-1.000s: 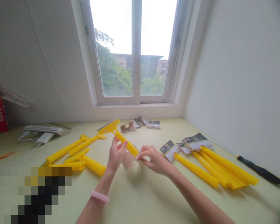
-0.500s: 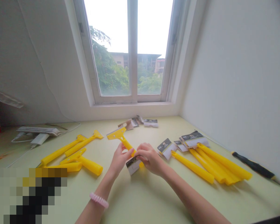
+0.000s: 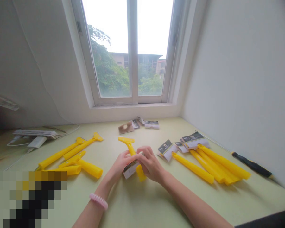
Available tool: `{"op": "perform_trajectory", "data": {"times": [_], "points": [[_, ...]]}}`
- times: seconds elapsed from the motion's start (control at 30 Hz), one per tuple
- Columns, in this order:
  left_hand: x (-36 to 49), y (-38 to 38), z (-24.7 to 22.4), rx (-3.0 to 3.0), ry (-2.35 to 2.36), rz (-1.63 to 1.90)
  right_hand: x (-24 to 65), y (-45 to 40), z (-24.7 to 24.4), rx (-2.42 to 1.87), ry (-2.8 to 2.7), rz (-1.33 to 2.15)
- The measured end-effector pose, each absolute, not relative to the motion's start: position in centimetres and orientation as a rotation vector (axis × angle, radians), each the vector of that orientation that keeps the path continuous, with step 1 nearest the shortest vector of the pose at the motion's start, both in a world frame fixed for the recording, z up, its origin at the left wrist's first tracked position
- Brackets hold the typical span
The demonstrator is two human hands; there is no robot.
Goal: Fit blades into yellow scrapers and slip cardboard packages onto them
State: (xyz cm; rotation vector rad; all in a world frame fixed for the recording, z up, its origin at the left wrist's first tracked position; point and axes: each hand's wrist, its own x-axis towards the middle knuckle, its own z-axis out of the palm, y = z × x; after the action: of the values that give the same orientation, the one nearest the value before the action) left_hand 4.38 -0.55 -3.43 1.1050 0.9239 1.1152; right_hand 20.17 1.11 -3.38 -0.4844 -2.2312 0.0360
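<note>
A yellow scraper [image 3: 131, 148] is between my hands at the middle of the table, its wide head pointing away from me. My left hand [image 3: 119, 163] is closed around the scraper's handle from the left. From the right, my right hand [image 3: 152, 165] pinches at a black-and-white cardboard label [image 3: 131, 171] that lies across the handle. The handle's lower end shows below my right fingers. Which fingertips press on the label and which on the handle is partly hidden.
Several yellow scrapers [image 3: 58, 154] lie at the left, beside a white power strip [image 3: 35, 134]. At the right are yellow scraper handles [image 3: 225, 161] with cardboard labels [image 3: 196, 140]. More labels [image 3: 152, 124] lie near the window, and a black-handled tool [image 3: 251, 165] rests by the right wall.
The scraper has turned so its head is lower and nearer, and more of its handle end shows. My hands have come closer together over the label. The view has shifted slightly.
</note>
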Motion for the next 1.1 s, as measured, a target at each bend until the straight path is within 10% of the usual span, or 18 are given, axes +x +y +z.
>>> {"op": "perform_trajectory", "data": {"times": [0.43, 0.8, 1.1], "points": [[3.8, -0.7, -3.1, 1.243, 0.994, 1.085, 21.0, 1.8, -2.8, -0.706, -1.985, -0.123], [3.7, -0.1, -3.3, 1.149, 1.144, 1.255, 20.6, 2.9, -4.1, -1.011, -1.864, 0.935], [3.9, -1.3, -2.5, 0.972, 0.876, 1.191, 22.1, 2.9, -3.0, -0.748, -1.880, 1.050]]}}
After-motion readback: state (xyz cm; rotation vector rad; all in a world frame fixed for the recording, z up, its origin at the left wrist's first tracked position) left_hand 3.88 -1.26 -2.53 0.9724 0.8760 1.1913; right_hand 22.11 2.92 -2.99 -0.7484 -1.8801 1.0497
